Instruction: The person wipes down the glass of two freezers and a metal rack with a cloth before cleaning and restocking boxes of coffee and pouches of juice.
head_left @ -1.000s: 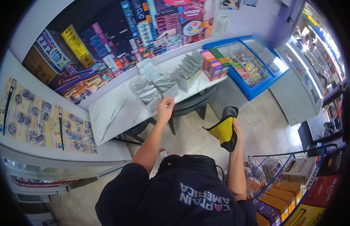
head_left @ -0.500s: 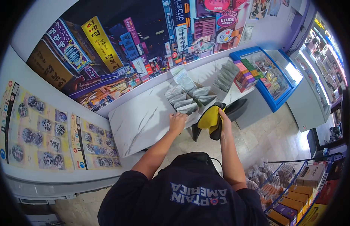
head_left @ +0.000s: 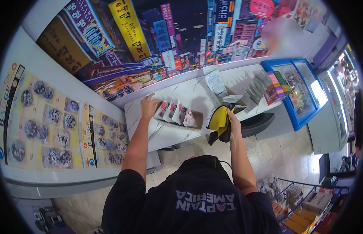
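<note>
My left hand (head_left: 149, 106) is at the left end of a long tan box (head_left: 195, 121) on the marble-patterned counter, fingers apart and fingertips right beside the first packet. Several white packets with red marks (head_left: 175, 113) stand in a row in that box. In my right hand (head_left: 235, 126) is a folded black-and-yellow cloth (head_left: 219, 119), its yellow side showing, held over the front edge of the counter. Behind the cloth stands a second box with grey-white packets (head_left: 233, 98), partly hidden. A pale upright packet (head_left: 213, 80) leans near the wall.
Grey packets (head_left: 258, 86) and a stack of colourful boxes (head_left: 277, 87) stand farther right on the counter (head_left: 140, 113). Beyond them is a blue-rimmed freezer (head_left: 300, 91). A dark chair (head_left: 257, 124) sits below the counter edge. Badge sheets (head_left: 45, 117) hang at left; a wire rack (head_left: 306, 202) stands lower right.
The box of packets has shifted left along the counter, away from the second box, and its packets now show red marks. My left hand moved left; my right hand still holds the cloth.
</note>
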Demonstrator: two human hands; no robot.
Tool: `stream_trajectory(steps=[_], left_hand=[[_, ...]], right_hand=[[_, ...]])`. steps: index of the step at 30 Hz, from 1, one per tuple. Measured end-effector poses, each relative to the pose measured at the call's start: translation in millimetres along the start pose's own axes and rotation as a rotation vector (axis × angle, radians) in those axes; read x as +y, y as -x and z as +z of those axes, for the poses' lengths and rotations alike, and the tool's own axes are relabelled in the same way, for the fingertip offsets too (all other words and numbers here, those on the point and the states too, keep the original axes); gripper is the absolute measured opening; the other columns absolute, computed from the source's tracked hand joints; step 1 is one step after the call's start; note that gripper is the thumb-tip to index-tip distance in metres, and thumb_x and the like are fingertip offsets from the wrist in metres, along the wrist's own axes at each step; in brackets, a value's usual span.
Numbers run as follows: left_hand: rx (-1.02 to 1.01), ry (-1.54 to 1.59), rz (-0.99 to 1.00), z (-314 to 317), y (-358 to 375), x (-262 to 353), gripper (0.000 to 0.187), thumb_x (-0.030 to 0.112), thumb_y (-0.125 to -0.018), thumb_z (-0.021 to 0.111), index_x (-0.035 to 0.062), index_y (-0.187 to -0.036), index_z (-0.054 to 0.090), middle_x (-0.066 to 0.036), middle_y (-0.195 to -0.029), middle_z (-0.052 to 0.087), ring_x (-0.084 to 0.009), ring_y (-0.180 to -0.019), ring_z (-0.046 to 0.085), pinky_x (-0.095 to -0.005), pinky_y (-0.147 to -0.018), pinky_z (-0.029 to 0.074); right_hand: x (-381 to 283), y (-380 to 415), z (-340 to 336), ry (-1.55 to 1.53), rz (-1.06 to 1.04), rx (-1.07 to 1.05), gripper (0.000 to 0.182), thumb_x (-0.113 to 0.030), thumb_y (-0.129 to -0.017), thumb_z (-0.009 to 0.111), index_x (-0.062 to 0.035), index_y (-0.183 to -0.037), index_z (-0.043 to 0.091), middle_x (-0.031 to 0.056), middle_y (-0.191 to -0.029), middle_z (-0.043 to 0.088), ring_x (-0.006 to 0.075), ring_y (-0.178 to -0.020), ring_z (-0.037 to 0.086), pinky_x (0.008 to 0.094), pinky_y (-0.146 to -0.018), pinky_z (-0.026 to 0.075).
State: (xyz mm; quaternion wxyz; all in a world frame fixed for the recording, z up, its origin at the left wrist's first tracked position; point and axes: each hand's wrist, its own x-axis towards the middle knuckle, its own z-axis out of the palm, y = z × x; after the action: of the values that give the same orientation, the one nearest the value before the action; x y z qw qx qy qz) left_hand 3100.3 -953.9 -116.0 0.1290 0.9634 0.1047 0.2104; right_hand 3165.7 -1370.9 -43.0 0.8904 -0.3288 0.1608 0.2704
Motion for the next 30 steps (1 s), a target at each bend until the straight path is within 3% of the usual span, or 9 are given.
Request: stream_trajectory(steps=[4, 8, 10, 16, 21, 23, 24, 28, 30], left_hand=[[0.389, 0.273, -0.095, -29.9, 21.0, 75.5, 0.023, 0.007, -0.087, 0.059, 0.0136, -0.106, 0.069, -0.008, -0.117, 0.062, -0.0299, -0.111, 0.054, -0.0445, -0.096, 0.042], [0.126, 0.478, -0.108, -22.6, 82.2, 163.9, 0.031, 0.016, -0.083, 0.069, 0.0038, -0.111, 0.063, -0.016, -0.106, 0.063, -0.0357, -0.101, 0.059, -0.0418, -0.088, 0.047], [0.238, 0.537, -0.239, 1.3, 98.8, 189.4, 0.032, 0.018, -0.083, 0.070, 0.0018, -0.110, 0.063, -0.018, -0.103, 0.064, -0.0361, -0.099, 0.061, -0.0414, -0.085, 0.048], [0.156, 0.494, -0.453, 49.1, 97.2, 180.9, 0.021, 0.013, -0.086, 0.067, -0.0019, -0.100, 0.068, -0.019, -0.083, 0.068, -0.0322, -0.079, 0.068, -0.0386, -0.074, 0.052], [0.385, 0.673, -0.320, -28.9, 53.2, 240.6, 0.016, 0.001, -0.086, 0.063, -0.0043, -0.100, 0.069, -0.010, -0.084, 0.072, -0.0171, -0.072, 0.068, -0.0258, -0.068, 0.052], [0.398, 0.863, -0.374, -71.4, 32.9, 269.5, 0.020, 0.006, -0.091, 0.057, -0.0027, -0.107, 0.066, -0.011, -0.094, 0.071, -0.0187, -0.081, 0.068, -0.0278, -0.075, 0.052], [0.405, 0.958, -0.399, -82.4, 27.6, 278.3, 0.023, 0.008, -0.093, 0.054, -0.0019, -0.111, 0.065, -0.011, -0.100, 0.071, -0.0194, -0.086, 0.068, -0.0288, -0.078, 0.053], [0.503, 1.943, -0.325, -98.3, 10.5, 317.3, 0.026, 0.009, -0.094, 0.057, -0.0023, -0.118, 0.059, -0.009, -0.110, 0.067, -0.0127, -0.095, 0.064, -0.0243, -0.082, 0.051], [0.587, 2.063, -0.422, -132.9, 6.4, 374.6, 0.027, 0.009, -0.096, 0.054, -0.0030, -0.120, 0.056, -0.010, -0.115, 0.065, -0.0132, -0.099, 0.063, -0.0240, -0.085, 0.051]], right_hand=[[4.1, -20.0, 5.2, 0.058, 0.056, -0.067, 0.022, -0.025, -0.096, 0.058, -0.0062, -0.107, 0.061, 0.0067, -0.094, 0.068, 0.0202, -0.079, 0.067, 0.0346, -0.070, 0.055], [-0.6, -41.5, 8.7, 0.073, 0.123, -0.112, 0.028, -0.028, -0.096, 0.058, -0.0057, -0.112, 0.061, 0.0068, -0.097, 0.069, 0.0200, -0.082, 0.067, 0.0340, -0.073, 0.055], [-6.6, -46.7, 15.3, 0.088, 0.148, -0.144, 0.031, -0.030, -0.096, 0.058, -0.0050, -0.114, 0.061, 0.0070, -0.099, 0.069, 0.0199, -0.085, 0.067, 0.0334, -0.075, 0.054], [-40.2, -29.3, 45.4, 0.363, 0.098, -0.239, 0.041, -0.040, -0.096, 0.056, -0.0037, -0.114, 0.062, 0.0082, -0.101, 0.068, 0.0192, -0.088, 0.067, 0.0319, -0.077, 0.053], [-30.1, -8.6, 43.1, 0.917, -0.360, -0.523, 0.051, -0.040, -0.099, 0.049, 0.0049, -0.122, 0.057, 0.0133, -0.112, 0.062, 0.0224, -0.111, 0.055, 0.0330, -0.099, 0.038], [-41.8, 37.1, 74.9, 1.066, -0.480, -0.764, 0.039, -0.026, -0.096, 0.050, 0.0060, -0.118, 0.057, 0.0230, -0.132, 0.050, 0.0329, -0.123, 0.049, 0.0346, -0.107, 0.033], [-33.4, 40.7, 80.4, 1.263, -0.814, -0.904, 0.040, -0.024, -0.091, 0.057, 0.0060, -0.117, 0.057, 0.0256, -0.142, 0.039, 0.0408, -0.132, 0.037, 0.0414, -0.110, 0.029], [-46.0, 70.4, 128.0, 1.320, -1.363, -0.797, 0.048, -0.023, -0.087, 0.062, 0.0047, -0.124, 0.052, 0.0267, -0.145, 0.033, 0.0449, -0.139, 0.026, 0.0494, -0.112, 0.026], [-62.5, 67.0, 149.9, 1.238, -1.527, -0.652, 0.050, -0.024, -0.087, 0.062, 0.0035, -0.127, 0.048, 0.0277, -0.143, 0.036, 0.0470, -0.135, 0.030, 0.0502, -0.109, 0.028]])
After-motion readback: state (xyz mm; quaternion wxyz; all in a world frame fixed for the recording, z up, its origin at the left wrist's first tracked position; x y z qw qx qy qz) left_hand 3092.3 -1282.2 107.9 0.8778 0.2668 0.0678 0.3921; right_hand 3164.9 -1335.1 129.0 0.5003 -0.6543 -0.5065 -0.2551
